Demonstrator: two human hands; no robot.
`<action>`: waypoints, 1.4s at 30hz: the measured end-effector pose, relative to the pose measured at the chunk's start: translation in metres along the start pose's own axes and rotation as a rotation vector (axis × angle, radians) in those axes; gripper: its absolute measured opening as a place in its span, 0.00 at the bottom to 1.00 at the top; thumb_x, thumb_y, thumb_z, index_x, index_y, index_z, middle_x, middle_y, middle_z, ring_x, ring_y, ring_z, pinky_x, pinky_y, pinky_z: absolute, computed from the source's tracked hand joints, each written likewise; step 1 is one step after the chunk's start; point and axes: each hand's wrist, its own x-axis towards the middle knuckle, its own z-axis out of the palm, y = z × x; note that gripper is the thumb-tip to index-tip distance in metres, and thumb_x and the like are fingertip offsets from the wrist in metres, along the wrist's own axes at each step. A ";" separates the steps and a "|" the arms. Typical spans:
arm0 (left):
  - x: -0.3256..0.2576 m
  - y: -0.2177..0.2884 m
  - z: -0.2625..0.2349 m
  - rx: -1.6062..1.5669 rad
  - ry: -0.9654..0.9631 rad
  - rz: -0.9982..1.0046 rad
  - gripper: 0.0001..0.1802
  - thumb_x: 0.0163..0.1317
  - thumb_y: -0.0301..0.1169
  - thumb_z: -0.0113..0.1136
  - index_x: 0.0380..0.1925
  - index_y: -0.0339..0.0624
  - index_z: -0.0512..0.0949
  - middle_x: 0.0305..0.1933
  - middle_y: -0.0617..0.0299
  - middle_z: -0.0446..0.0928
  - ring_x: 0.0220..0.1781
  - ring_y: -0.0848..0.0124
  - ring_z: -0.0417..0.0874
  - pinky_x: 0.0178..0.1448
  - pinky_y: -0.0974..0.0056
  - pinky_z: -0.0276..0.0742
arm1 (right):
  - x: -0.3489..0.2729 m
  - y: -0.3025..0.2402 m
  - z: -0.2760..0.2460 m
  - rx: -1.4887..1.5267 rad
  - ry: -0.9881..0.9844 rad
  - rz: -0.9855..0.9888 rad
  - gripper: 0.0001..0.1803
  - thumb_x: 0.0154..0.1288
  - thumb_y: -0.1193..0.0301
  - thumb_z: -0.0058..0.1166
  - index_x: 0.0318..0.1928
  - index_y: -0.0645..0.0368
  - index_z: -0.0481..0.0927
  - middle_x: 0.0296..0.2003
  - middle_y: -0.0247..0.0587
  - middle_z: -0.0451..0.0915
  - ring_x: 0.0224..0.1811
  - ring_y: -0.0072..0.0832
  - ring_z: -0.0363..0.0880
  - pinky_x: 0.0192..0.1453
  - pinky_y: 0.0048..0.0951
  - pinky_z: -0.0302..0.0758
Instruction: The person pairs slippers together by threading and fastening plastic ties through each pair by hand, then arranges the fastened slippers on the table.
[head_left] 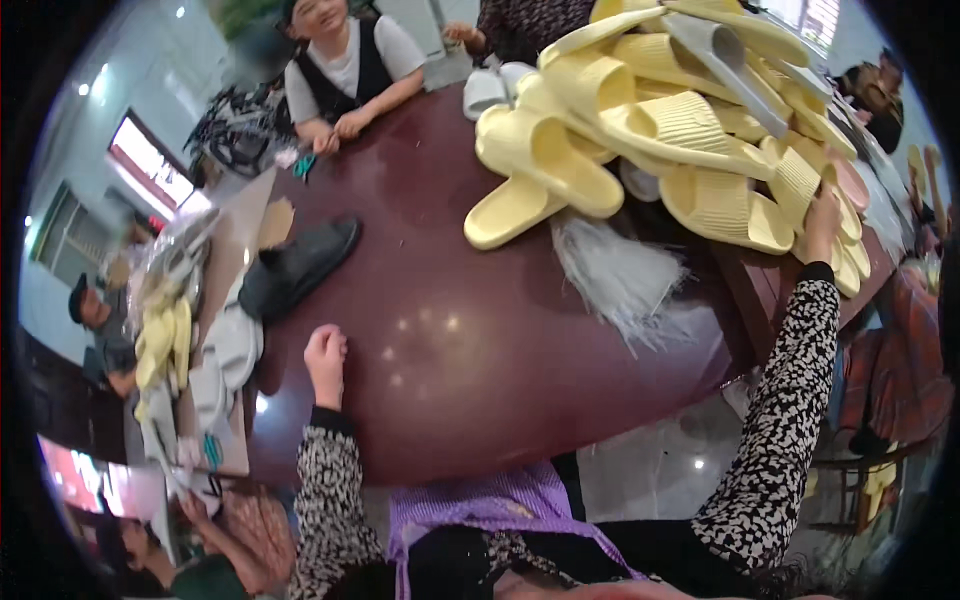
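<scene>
Right hand [822, 222] reaches into the far-right yellow slippers [640, 130], grip hidden; left hand [325, 355] rests fisted, empty, on the counter [470, 380]; best pull from the heap's edge.

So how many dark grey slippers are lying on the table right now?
1. The dark grey slipper lies alone on the brown table, left of the yellow slipper pile and above the closed left hand. Others may be hidden under the pile.

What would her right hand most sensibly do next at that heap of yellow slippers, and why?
Probably close on one slipper at the edge and draw it off. The right hand is stretched out to the yellow slipper pile, while the left hand rests curled on the bare dark table.
</scene>
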 end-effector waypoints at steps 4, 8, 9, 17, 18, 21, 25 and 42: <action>0.015 0.000 0.014 0.045 -0.002 0.046 0.06 0.62 0.26 0.53 0.34 0.35 0.77 0.28 0.65 0.76 0.27 0.78 0.75 0.31 0.73 0.71 | 0.020 0.056 0.019 -0.058 -0.091 -0.216 0.19 0.64 0.69 0.39 0.55 0.53 0.71 0.36 0.52 0.80 0.41 0.49 0.78 0.43 0.47 0.72; 0.012 0.004 0.011 0.117 0.049 0.081 0.08 0.61 0.27 0.53 0.35 0.33 0.78 0.29 0.63 0.78 0.29 0.77 0.78 0.34 0.72 0.75 | 0.011 0.052 0.015 -0.579 -0.022 -0.764 0.24 0.63 0.76 0.43 0.61 0.63 0.64 0.39 0.50 0.77 0.39 0.39 0.78 0.40 0.38 0.75; 0.028 -0.003 0.038 0.072 -0.025 0.106 0.08 0.61 0.27 0.54 0.35 0.34 0.78 0.29 0.63 0.78 0.29 0.78 0.77 0.34 0.72 0.74 | 0.029 0.147 -0.010 -0.490 0.065 -0.840 0.21 0.67 0.72 0.43 0.60 0.63 0.65 0.37 0.48 0.78 0.37 0.33 0.78 0.36 0.33 0.75; 0.007 -0.020 0.012 0.114 0.156 0.153 0.07 0.58 0.25 0.51 0.30 0.34 0.78 0.23 0.60 0.79 0.27 0.75 0.80 0.33 0.70 0.75 | -0.068 -0.030 -0.065 -0.144 -0.161 -0.216 0.18 0.62 0.71 0.46 0.53 0.59 0.72 0.42 0.45 0.79 0.40 0.40 0.79 0.52 0.36 0.72; 0.008 -0.019 0.015 0.106 0.146 0.153 0.07 0.58 0.25 0.51 0.30 0.34 0.78 0.23 0.60 0.79 0.27 0.75 0.80 0.33 0.70 0.75 | -0.072 -0.034 -0.073 -0.096 -0.114 -0.215 0.20 0.62 0.72 0.46 0.56 0.59 0.71 0.45 0.47 0.78 0.41 0.42 0.78 0.50 0.36 0.73; 0.008 -0.013 0.016 0.018 0.061 0.025 0.08 0.62 0.28 0.52 0.37 0.34 0.76 0.29 0.61 0.77 0.27 0.76 0.78 0.31 0.71 0.75 | -0.077 -0.027 -0.079 -0.072 -0.092 -0.178 0.24 0.61 0.74 0.44 0.60 0.58 0.68 0.50 0.50 0.76 0.45 0.45 0.77 0.49 0.38 0.73; 0.006 -0.004 0.005 -0.437 0.254 -0.156 0.11 0.64 0.31 0.51 0.41 0.35 0.72 0.32 0.57 0.77 0.27 0.72 0.77 0.29 0.68 0.77 | -0.088 -0.035 -0.060 -0.023 -0.031 -0.220 0.27 0.60 0.77 0.41 0.63 0.60 0.65 0.56 0.52 0.73 0.50 0.45 0.76 0.50 0.37 0.73; 0.041 -0.029 -0.084 -0.789 0.589 -0.157 0.12 0.63 0.29 0.48 0.44 0.33 0.68 0.32 0.52 0.76 0.26 0.60 0.80 0.28 0.58 0.79 | -0.323 -0.304 -0.098 1.134 -0.491 -0.441 0.24 0.56 0.88 0.43 0.55 0.66 0.71 0.54 0.48 0.74 0.59 0.39 0.71 0.65 0.34 0.64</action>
